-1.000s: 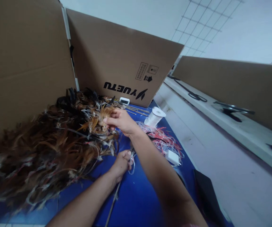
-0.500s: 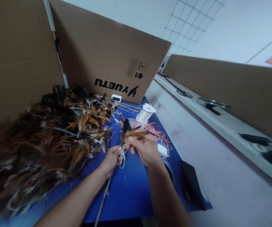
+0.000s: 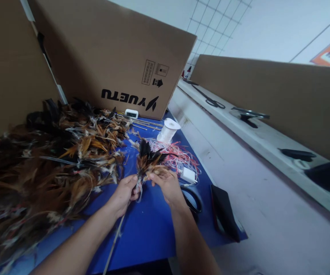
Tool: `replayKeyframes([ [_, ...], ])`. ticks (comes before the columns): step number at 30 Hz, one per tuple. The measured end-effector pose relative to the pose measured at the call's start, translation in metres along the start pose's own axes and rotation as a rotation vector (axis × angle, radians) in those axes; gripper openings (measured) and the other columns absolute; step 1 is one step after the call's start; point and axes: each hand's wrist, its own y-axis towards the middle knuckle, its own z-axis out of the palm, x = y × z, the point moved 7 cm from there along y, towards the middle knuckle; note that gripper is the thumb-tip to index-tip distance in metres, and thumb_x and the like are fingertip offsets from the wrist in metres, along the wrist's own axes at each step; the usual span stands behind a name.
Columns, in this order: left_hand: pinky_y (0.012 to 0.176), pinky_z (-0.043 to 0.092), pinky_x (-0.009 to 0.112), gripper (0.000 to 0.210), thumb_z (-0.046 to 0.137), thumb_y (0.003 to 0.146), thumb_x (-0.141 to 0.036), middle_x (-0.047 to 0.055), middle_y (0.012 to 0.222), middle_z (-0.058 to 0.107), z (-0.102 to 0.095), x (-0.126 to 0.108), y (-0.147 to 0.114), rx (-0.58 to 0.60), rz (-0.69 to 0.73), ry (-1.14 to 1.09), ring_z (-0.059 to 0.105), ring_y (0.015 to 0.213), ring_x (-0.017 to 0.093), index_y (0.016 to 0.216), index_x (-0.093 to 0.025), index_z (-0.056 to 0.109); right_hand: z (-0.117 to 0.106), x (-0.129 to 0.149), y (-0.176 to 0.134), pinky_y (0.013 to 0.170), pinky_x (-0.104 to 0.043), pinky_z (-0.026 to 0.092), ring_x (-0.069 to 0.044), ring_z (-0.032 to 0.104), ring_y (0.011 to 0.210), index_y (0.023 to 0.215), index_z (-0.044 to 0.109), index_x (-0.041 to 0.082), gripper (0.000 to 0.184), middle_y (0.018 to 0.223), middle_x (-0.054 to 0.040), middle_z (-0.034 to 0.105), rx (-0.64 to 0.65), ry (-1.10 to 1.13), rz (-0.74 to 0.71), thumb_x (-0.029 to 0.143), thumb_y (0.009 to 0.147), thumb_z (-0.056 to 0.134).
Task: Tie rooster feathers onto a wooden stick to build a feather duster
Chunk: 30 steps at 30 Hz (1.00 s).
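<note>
A thin stick (image 3: 114,240) runs up from the table's front edge into my left hand (image 3: 127,193), whose fingers are closed around its upper end. From that end fans a tuft of black and brown feathers (image 3: 145,158). A loop of clear ribbon (image 3: 140,192) hangs beside the left fingers. My right hand (image 3: 167,186) is closed in a pinch on brown feathers at the tuft's right side, close to the left fingertips. To the left, a large heap of loose brown and black feathers (image 3: 78,152) covers much of the blue table (image 3: 153,229).
Behind the hands stand a white ribbon spool (image 3: 168,130), tangled pink and white ribbon (image 3: 182,154), a white adapter (image 3: 188,175) and a small digital display (image 3: 131,113). A black wallet-like case (image 3: 224,212) lies at right. Cardboard (image 3: 110,49) walls the back; scissors (image 3: 215,103) rest on the ledge.
The view has shifted, so the scene sits further left and slightly higher. Above my hands the tuft is spread wider, with more black feathers showing. Both hands keep their holds.
</note>
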Motion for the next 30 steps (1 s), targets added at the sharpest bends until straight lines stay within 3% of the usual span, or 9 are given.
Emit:
replayKeyframes([
  [9,0.039,0.015,0.017,0.033,0.059,0.079,-0.043,-0.006,0.050,0.037,0.004,0.003,-0.001,0.076,-0.056,0.014,0.025,0.043,0.003,0.069,-0.012,0.053,0.010,0.002,-0.006,0.048,-0.023,0.043,-0.010,0.050,0.050,0.069,0.061,0.017,0.020,0.059,0.0030,0.059,0.060,-0.004,0.040,0.023,0.058,0.077],
  [20,0.038,0.015,0.017,0.032,0.062,0.077,-0.042,-0.005,0.053,0.039,0.004,0.002,-0.003,0.056,-0.065,0.007,0.027,0.045,0.004,0.071,-0.011,0.056,0.014,-0.005,-0.006,0.050,-0.022,0.040,-0.008,0.045,0.050,0.067,0.055,0.016,0.024,0.056,0.0050,0.051,0.045,-0.096,0.065,0.026,0.059,0.075],
  [30,0.038,0.018,0.016,0.031,0.066,0.073,-0.040,-0.002,0.060,0.046,0.003,0.003,-0.004,0.011,-0.081,-0.001,0.032,0.047,0.004,0.072,-0.011,0.055,0.013,-0.010,-0.006,0.053,-0.022,0.042,-0.009,0.049,0.054,0.076,0.057,0.016,0.028,0.060,0.0040,0.055,0.056,-0.086,0.074,0.028,0.059,0.076],
])
